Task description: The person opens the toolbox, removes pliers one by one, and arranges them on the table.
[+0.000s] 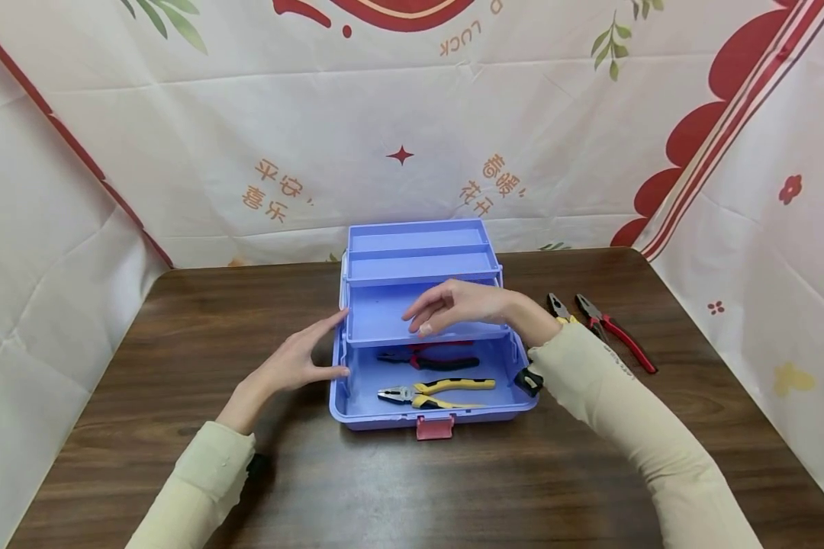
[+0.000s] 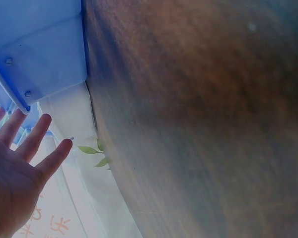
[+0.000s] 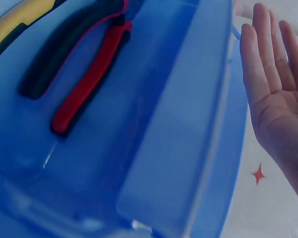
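Observation:
A blue toolbox [image 1: 378, 420] stands open on the table, its tiered trays [image 1: 422, 265] raised at the back. Inside lie yellow-and-black pliers [image 1: 453, 384] near the front and red-and-black pliers [image 1: 453, 363] behind them, partly under the lowest tray. My left hand [image 1: 295, 364] is at the box's left side, fingers spread and fingertips right at the tray edge and wall. Over the lowest tray hovers my right hand [image 1: 460, 305], fingers loosely bent in the head view and nothing in them; the right wrist view shows its palm [image 3: 283, 111] bare.
Right of the box, on the brown table [image 1: 247, 305], lie red-handled pliers [image 1: 628, 343] and yellow-handled pliers [image 1: 558, 306], partly hidden by the right sleeve. A pink latch [image 1: 435, 428] hangs from the box's front. Printed white cloth [image 1: 398, 107] walls the back and sides.

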A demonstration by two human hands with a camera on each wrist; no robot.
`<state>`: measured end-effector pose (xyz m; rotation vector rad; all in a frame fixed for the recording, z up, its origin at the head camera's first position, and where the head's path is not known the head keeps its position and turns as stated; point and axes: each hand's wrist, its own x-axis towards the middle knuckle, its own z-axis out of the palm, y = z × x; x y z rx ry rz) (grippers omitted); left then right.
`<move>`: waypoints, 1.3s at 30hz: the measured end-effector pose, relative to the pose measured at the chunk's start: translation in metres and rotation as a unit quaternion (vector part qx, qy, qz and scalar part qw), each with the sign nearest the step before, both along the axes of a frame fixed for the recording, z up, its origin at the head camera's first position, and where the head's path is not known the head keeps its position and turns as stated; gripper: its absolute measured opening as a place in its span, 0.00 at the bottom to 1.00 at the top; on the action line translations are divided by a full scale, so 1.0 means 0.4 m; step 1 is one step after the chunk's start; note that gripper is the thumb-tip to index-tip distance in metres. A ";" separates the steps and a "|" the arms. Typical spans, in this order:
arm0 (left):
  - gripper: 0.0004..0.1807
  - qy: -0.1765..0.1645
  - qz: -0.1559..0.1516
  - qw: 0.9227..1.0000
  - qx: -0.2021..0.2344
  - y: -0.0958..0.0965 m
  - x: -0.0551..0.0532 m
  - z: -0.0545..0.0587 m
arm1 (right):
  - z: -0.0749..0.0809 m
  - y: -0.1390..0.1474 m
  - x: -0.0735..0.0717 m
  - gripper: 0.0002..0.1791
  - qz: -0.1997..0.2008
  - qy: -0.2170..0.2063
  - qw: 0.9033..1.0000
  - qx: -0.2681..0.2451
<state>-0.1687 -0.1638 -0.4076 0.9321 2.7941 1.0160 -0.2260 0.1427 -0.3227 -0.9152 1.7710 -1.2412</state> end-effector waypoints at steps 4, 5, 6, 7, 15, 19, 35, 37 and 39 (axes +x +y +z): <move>0.48 0.001 0.001 1.000 0.002 0.000 0.000 -0.003 | -0.014 -0.028 0.004 0.26 0.034 -0.053 0.998 0.006; 0.48 0.002 0.001 1.000 0.003 0.000 0.000 -0.003 | -0.017 -0.034 0.006 0.26 0.045 -0.063 0.997 0.008; 0.48 0.002 0.002 1.000 0.004 0.000 0.000 -0.003 | -0.020 -0.040 0.009 0.26 0.056 -0.076 0.995 0.009; 0.48 0.000 0.004 1.000 0.007 0.000 0.001 -0.004 | -0.023 -0.047 0.012 0.26 0.068 -0.087 0.994 0.010; 0.48 -0.016 0.011 1.000 0.007 -0.001 0.004 -0.008 | -0.054 -0.114 0.038 0.27 0.174 -0.070 0.979 0.080; 0.48 -0.008 0.006 1.000 0.010 0.000 0.003 -0.008 | -0.069 -0.144 0.046 0.30 0.213 -0.028 0.968 0.129; 0.48 -0.011 0.009 1.000 0.003 0.000 -0.003 -0.008 | -0.112 -0.130 0.046 0.30 0.189 0.037 0.937 0.291; 0.48 -0.013 0.011 1.000 0.004 -0.001 -0.005 -0.006 | -0.113 -0.125 0.046 0.30 0.173 0.044 0.935 0.306; 0.48 -0.017 0.013 1.000 0.005 -0.002 -0.006 -0.005 | -0.113 -0.123 0.046 0.31 0.163 0.047 0.934 0.313</move>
